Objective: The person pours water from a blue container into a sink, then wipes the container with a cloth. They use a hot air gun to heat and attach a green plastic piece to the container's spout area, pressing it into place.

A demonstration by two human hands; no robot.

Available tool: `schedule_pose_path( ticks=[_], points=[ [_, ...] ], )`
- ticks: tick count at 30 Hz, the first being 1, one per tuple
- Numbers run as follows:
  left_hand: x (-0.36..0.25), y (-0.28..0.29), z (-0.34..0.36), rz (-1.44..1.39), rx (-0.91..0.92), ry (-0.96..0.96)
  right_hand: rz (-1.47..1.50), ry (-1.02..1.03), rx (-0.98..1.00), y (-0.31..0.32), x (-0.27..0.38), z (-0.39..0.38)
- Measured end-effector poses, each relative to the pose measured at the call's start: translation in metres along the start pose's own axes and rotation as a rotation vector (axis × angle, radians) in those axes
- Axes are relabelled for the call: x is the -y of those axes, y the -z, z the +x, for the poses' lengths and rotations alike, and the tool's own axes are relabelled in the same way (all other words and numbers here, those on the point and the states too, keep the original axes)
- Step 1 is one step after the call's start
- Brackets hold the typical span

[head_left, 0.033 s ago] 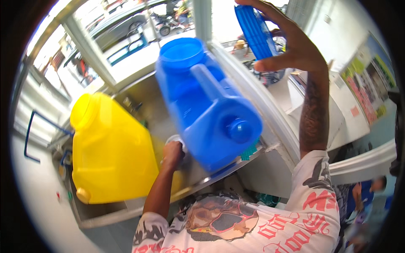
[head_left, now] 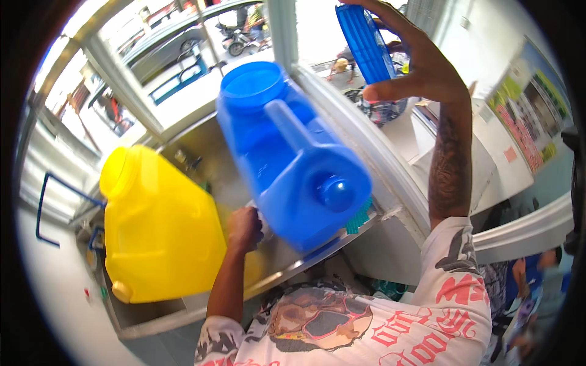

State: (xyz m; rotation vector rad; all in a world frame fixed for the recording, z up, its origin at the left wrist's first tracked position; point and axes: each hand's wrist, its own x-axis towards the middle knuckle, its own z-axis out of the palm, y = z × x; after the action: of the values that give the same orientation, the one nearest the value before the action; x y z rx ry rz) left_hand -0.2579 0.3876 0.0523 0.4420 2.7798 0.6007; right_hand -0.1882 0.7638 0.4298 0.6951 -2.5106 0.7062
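One ribbed, deep-blue lid [head_left: 365,46] sits gripped in our right hand [head_left: 432,76]; our left hand [head_left: 245,229] clasps a half-hidden whitish thing [head_left: 266,226].

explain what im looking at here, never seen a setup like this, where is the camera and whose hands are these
There is no robot here: these are a person's own bare hands. The view comes from a fisheye camera worn on that person's head and looking down, which is why straight edges bend toward the rim. The right hand, raised, holds a ribbed blue lid. The left hand is low, between two large jugs; what it may be gripping is too hidden to tell. The blue jug is tilted, its wide mouth uncovered, and the yellow jug is to its left, both at a metal sink.
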Motion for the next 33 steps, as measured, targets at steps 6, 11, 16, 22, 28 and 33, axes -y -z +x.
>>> schedule_pose_path(
  ticks=[6,11,16,22,28,33],
  points=[
    [-0.046,0.138,-0.053,-0.425,-0.247,-0.013,0.379,0.047,-0.449,-0.002,-0.038,-0.065],
    [-0.109,0.197,-0.068,-0.467,-0.729,-0.178,0.978,-0.011,-0.581,-0.051,-0.043,-0.111],
    [-0.166,0.254,-0.028,0.232,-0.842,-0.414,1.236,-0.108,-0.576,-0.086,-0.052,-0.128],
    [-0.226,0.278,0.018,0.412,-0.447,-0.589,1.268,-0.174,-0.517,-0.109,-0.065,-0.145],
    [-0.243,0.296,0.036,0.584,-0.206,-0.472,1.317,-0.207,-0.527,-0.122,-0.067,-0.159],
    [-0.24,0.312,0.061,0.538,-0.044,-0.491,1.391,-0.199,-0.514,-0.126,-0.069,-0.164]
  ],
)
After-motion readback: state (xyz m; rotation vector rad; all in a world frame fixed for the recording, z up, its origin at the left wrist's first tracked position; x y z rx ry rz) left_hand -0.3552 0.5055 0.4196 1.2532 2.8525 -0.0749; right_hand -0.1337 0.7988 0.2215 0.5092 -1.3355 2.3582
